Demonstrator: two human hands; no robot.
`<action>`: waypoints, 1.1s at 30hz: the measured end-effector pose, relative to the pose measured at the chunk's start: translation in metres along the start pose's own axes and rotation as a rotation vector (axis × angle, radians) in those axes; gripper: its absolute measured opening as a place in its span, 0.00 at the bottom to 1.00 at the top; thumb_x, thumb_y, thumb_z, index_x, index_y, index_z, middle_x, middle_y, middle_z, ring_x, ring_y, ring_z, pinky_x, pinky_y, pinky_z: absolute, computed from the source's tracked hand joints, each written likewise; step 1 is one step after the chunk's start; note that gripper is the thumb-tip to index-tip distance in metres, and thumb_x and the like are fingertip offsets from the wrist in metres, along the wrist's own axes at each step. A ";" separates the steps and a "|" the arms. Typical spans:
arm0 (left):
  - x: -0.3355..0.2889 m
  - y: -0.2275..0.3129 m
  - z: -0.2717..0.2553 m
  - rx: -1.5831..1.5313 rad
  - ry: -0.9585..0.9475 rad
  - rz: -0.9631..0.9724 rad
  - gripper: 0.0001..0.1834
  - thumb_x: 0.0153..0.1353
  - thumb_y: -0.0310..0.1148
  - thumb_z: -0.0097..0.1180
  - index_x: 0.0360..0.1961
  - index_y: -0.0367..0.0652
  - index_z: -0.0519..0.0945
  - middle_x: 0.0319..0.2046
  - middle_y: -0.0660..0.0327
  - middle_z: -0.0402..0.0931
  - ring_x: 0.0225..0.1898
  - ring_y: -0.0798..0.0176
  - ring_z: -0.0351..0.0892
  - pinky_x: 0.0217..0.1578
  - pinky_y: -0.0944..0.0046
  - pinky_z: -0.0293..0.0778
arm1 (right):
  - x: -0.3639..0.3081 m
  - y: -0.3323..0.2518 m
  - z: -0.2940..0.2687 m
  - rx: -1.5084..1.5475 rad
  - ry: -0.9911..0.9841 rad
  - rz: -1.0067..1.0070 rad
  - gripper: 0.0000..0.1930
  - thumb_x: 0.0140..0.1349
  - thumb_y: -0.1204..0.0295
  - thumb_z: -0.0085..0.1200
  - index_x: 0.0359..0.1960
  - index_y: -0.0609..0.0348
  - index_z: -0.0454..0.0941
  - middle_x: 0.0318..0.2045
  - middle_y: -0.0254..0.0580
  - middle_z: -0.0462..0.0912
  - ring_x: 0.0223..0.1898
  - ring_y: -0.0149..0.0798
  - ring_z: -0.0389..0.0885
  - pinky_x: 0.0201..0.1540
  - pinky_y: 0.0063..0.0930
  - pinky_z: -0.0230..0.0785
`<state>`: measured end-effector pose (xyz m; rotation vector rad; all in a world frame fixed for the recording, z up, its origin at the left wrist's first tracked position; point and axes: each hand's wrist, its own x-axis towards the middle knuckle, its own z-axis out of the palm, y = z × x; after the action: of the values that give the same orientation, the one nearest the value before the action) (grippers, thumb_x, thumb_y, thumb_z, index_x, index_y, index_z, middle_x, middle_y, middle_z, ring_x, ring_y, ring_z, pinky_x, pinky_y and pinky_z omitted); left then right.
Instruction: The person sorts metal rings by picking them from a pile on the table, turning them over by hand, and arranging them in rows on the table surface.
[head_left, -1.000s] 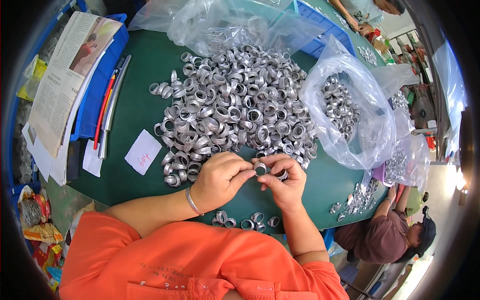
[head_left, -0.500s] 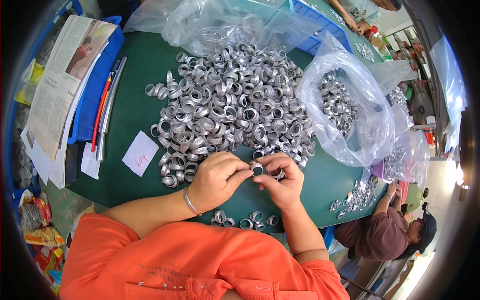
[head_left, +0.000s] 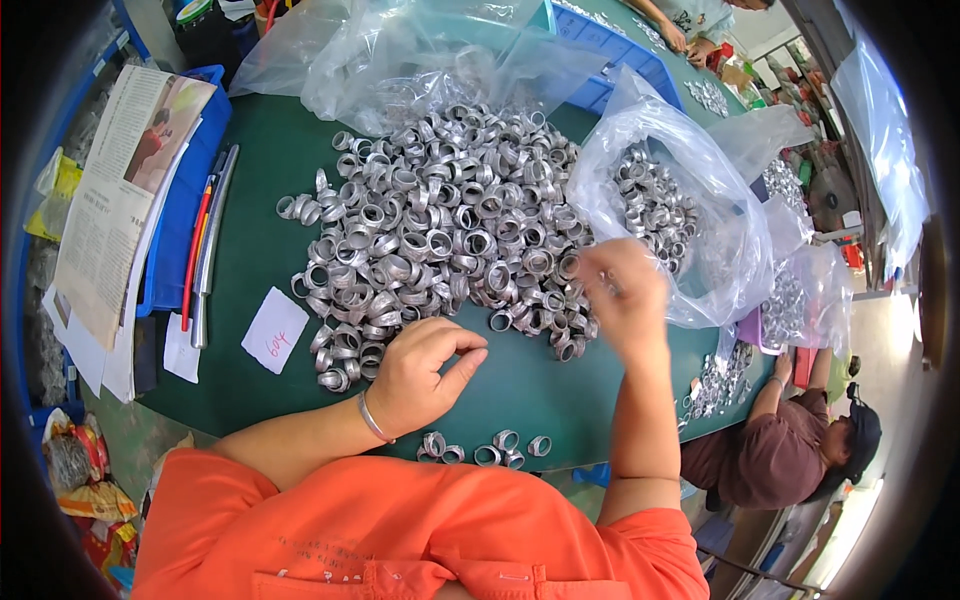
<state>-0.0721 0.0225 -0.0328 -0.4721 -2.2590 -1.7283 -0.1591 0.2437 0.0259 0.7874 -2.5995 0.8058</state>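
Observation:
A large heap of silver-coloured metal rings (head_left: 430, 245) covers the middle of the green table. My left hand (head_left: 420, 372) rests at the heap's near edge, thumb and forefinger apart with nothing between them. Motion smears my right hand (head_left: 632, 295), raised over the heap's right edge beside a clear plastic bag (head_left: 728, 295). Whether its fingers hold a ring cannot be made out. More rings (head_left: 655, 200) lie inside the bag's wide mouth. Close to my body, several loose rings (head_left: 507, 440) sit along the table's front edge.
Left of the heap lie a white paper slip (head_left: 275, 330), a red pen (head_left: 196, 250) and a tapered metal rod (head_left: 216, 235). A blue bin (head_left: 165, 275) holds newspaper (head_left: 110, 190). To the right sits a co-worker (head_left: 775, 450) near scattered small metal parts (head_left: 722, 390).
Both hands were together at a ring. My right hand has swung away to the right toward the bag, and my left fingers no longer hold the ring. The view has shifted slightly.

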 end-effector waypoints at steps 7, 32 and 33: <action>0.002 0.001 -0.002 0.011 -0.029 0.018 0.04 0.48 0.23 0.58 0.26 0.37 0.76 0.24 0.56 0.75 0.26 0.56 0.75 0.28 0.64 0.70 | -0.027 -0.013 0.029 0.190 -0.076 0.274 0.06 0.48 0.79 0.56 0.30 0.63 0.77 0.22 0.40 0.77 0.23 0.34 0.75 0.25 0.24 0.66; 0.002 0.002 0.000 0.027 -0.059 0.007 0.03 0.48 0.21 0.57 0.26 0.36 0.77 0.25 0.55 0.76 0.26 0.57 0.76 0.29 0.65 0.71 | -0.010 -0.014 0.049 0.570 0.188 0.528 0.05 0.52 0.80 0.55 0.31 0.66 0.78 0.24 0.38 0.79 0.21 0.27 0.73 0.24 0.17 0.64; 0.001 0.002 -0.001 0.029 -0.067 0.014 0.03 0.48 0.21 0.57 0.26 0.36 0.77 0.25 0.55 0.76 0.26 0.57 0.76 0.29 0.65 0.71 | -0.013 -0.012 0.042 0.810 0.109 0.631 0.05 0.54 0.78 0.54 0.32 0.67 0.78 0.25 0.39 0.79 0.20 0.25 0.70 0.22 0.16 0.61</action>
<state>-0.0724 0.0221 -0.0301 -0.5457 -2.3176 -1.6946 -0.1471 0.2158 -0.0079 0.0317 -2.3856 2.0753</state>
